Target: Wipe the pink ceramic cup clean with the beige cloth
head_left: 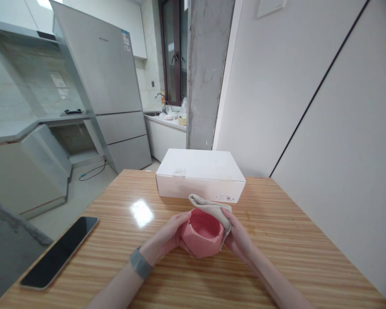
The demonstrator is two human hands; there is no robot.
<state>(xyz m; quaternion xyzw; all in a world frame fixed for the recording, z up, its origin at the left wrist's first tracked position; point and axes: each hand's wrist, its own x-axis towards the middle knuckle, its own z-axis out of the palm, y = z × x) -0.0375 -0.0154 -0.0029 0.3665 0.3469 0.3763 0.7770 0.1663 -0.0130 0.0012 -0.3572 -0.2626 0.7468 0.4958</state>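
Observation:
A pink faceted pot [202, 242] is tilted toward me above the wooden table, its round opening showing a hollow inside. My left hand [173, 231] grips its left side, thumb near the rim and the other fingers partly hidden behind it. In my right hand [236, 234] is a folded beige cloth [214, 209], pressed against the pot's right side and lying along its far rim. The right fingers are closed on the cloth, some of them out of sight under it. A grey band circles the left wrist.
Just beyond the pot, a white cardboard box [199, 167] stands on the wooden table [276, 257]. A black phone [61, 253] lies near the table's left edge. Farther back are a grey fridge [99, 64], a sink counter and a concrete pillar; a white wall [309, 86] runs along the right.

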